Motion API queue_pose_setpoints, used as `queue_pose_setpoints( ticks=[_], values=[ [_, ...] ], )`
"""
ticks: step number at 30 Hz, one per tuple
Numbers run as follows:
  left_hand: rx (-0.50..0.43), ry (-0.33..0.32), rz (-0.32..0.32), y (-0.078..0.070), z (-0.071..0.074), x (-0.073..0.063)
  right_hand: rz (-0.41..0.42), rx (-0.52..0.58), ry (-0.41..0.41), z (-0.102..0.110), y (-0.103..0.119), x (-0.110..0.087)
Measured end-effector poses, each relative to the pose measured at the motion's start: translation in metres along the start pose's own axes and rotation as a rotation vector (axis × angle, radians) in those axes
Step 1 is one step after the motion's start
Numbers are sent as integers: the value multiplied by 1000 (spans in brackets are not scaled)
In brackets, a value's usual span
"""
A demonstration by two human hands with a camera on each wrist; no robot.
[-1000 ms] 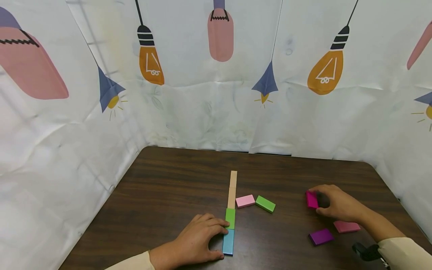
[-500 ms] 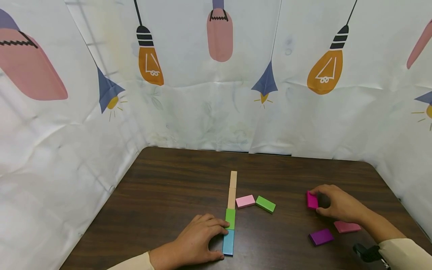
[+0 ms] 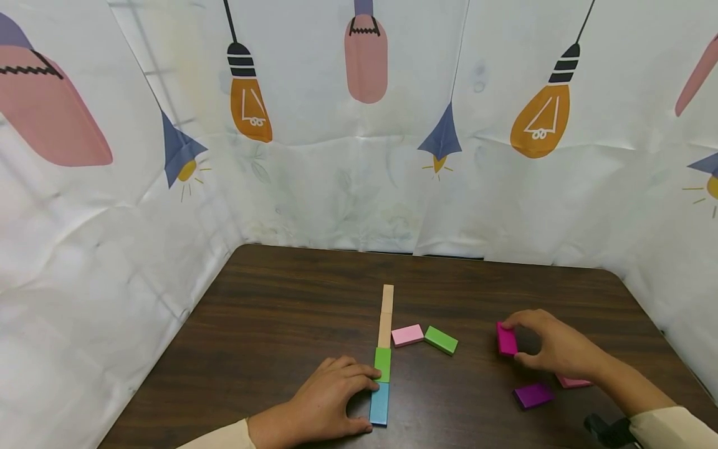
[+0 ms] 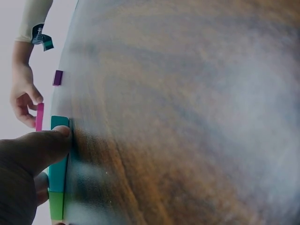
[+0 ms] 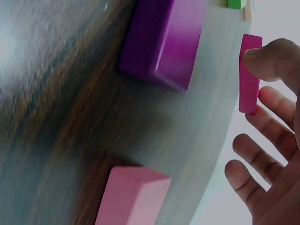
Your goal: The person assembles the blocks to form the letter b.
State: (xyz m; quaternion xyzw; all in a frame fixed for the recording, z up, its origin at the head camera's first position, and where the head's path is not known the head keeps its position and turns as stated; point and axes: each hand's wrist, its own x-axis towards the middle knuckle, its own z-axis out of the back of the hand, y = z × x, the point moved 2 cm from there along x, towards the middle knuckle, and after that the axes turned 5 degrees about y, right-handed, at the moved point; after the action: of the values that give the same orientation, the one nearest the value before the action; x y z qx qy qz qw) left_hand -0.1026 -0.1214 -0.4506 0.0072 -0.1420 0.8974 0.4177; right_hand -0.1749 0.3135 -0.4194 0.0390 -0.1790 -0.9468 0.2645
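A row of blocks runs away from me: a blue block [image 3: 379, 404] nearest, a green block [image 3: 382, 364] behind it, then two plain wood-coloured blocks [image 3: 385, 327]. My left hand [image 3: 335, 399] rests along the row's left side, thumb at the blue block's near end and fingertips touching around the blue-green joint. My right hand [image 3: 561, 349] pinches a magenta block [image 3: 507, 339] between thumb and fingers; in the right wrist view that block [image 5: 250, 79] looks raised off the table. Its other fingers are loosely bent.
A light pink block [image 3: 407, 335] and another green block [image 3: 441, 340] lie right of the row. A purple block [image 3: 533, 396] lies below my right hand. A darker pink block [image 3: 572, 381] is partly hidden by the forearm. White printed cloth [image 3: 336, 187] hangs behind the dark table [image 3: 269, 312].
My right hand has moved a little to the left with the magenta block, and its forearm now covers more of the darker pink block. The left hand stays put on the row.
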Motion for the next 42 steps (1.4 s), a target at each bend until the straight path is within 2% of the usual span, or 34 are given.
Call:
queue_pose_setpoints(
  ticks=[10,18,42],
  values=[
    [-2,7,7,1,1,1,35,12,11,-5,16,-3],
    [1,-4,5,2,1,1,152,-10,-21,-10,25,-2],
    [-3,7,11,-1,0,1,200,-30,-50,-35,46,-2]
  ],
)
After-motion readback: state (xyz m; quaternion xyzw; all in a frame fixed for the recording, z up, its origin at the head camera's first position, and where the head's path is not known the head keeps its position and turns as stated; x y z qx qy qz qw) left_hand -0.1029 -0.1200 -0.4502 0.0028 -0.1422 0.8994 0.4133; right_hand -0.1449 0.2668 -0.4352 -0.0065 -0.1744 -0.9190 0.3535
